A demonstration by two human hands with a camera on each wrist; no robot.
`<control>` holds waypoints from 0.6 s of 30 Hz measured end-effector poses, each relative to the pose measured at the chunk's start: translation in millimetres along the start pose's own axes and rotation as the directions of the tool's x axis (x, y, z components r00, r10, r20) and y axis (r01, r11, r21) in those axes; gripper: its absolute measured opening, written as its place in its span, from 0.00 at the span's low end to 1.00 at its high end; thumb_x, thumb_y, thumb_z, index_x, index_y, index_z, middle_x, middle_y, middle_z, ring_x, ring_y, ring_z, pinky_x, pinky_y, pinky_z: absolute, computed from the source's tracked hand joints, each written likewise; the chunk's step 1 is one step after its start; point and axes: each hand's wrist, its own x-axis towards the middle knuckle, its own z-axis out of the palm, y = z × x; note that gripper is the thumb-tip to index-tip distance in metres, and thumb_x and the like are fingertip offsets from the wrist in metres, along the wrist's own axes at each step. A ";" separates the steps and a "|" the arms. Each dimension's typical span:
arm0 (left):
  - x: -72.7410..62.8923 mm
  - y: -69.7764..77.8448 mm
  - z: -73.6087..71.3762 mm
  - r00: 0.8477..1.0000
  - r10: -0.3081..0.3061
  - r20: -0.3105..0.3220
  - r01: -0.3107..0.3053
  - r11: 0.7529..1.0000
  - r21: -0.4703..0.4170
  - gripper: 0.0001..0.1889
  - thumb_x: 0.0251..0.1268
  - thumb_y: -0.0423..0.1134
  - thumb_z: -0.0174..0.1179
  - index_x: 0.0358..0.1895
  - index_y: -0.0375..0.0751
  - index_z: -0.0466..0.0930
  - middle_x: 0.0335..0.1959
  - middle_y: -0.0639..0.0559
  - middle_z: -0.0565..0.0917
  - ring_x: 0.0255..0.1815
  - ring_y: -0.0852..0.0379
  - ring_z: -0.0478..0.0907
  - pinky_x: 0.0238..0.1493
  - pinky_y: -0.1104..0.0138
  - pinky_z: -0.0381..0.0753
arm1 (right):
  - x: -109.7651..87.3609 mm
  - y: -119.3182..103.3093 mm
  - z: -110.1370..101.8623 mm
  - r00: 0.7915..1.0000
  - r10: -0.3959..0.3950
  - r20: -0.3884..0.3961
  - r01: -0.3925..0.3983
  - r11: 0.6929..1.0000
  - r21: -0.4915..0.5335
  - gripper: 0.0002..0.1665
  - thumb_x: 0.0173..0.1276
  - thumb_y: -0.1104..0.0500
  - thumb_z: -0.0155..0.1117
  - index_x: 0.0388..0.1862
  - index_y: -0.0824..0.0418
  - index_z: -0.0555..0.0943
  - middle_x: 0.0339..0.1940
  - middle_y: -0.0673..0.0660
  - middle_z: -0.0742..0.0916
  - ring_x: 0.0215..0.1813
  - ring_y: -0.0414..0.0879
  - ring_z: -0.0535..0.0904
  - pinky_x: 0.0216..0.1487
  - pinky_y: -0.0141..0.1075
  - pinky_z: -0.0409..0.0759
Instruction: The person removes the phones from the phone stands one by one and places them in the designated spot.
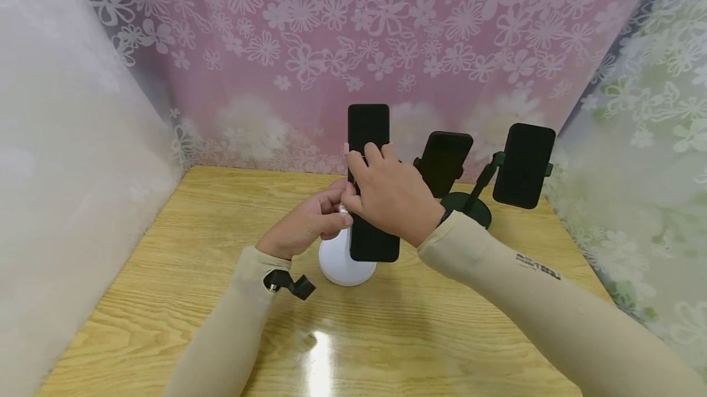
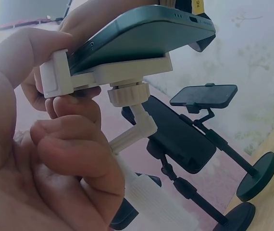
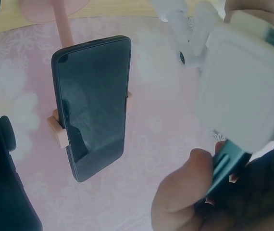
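A white phone stand with a round base stands on the table, its clamp under a teal-backed smartphone. My left hand pinches the clamp's end piece, thumb on top and curled fingers below in the left wrist view. Around the same smartphone's edges, my right hand has its fingers and thumb, covering the middle of the screen in the head view. The lower part of the smartphone lies over the stand's base from above. In the right wrist view the clamp's white back plate shows behind the smartphone.
Behind the hands, a pink stand holds a black phone. Two dark stands to the right hold phones, a nearer one and a further-right one. A flowered pink curtain backs the wooden table.
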 end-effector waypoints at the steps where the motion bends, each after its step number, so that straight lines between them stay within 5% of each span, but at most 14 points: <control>1: 0.0 -0.1 -0.3 1.000 0.002 0.004 -0.002 1.000 -0.003 0.29 0.67 0.55 0.69 0.64 0.42 0.78 0.39 0.56 0.69 0.16 0.57 0.53 0.22 0.65 0.55 | 0.2 0.3 0.0 1.000 0.001 0.002 -0.001 1.000 0.005 0.21 0.73 0.49 0.53 0.53 0.64 0.75 0.36 0.59 0.74 0.35 0.54 0.69 0.20 0.39 0.78; 10: -1.9 -1.7 1.9 0.999 -0.036 -0.001 0.036 0.999 -0.024 0.31 0.57 0.65 0.73 0.53 0.45 0.79 0.16 0.58 0.59 0.17 0.57 0.52 0.25 0.66 0.57 | -3.0 3.8 0.4 1.000 -0.008 0.004 0.008 0.999 0.053 0.17 0.74 0.49 0.52 0.46 0.63 0.72 0.34 0.57 0.71 0.34 0.53 0.67 0.19 0.38 0.72; 18: -3.1 0.2 1.9 0.999 -0.049 0.005 0.050 0.998 -0.034 0.32 0.56 0.65 0.73 0.53 0.44 0.78 0.17 0.57 0.59 0.18 0.57 0.52 0.26 0.66 0.57 | -4.1 3.6 -5.0 1.000 -0.007 0.006 0.007 0.997 0.072 0.19 0.76 0.47 0.51 0.45 0.63 0.71 0.34 0.57 0.70 0.38 0.58 0.76 0.21 0.41 0.77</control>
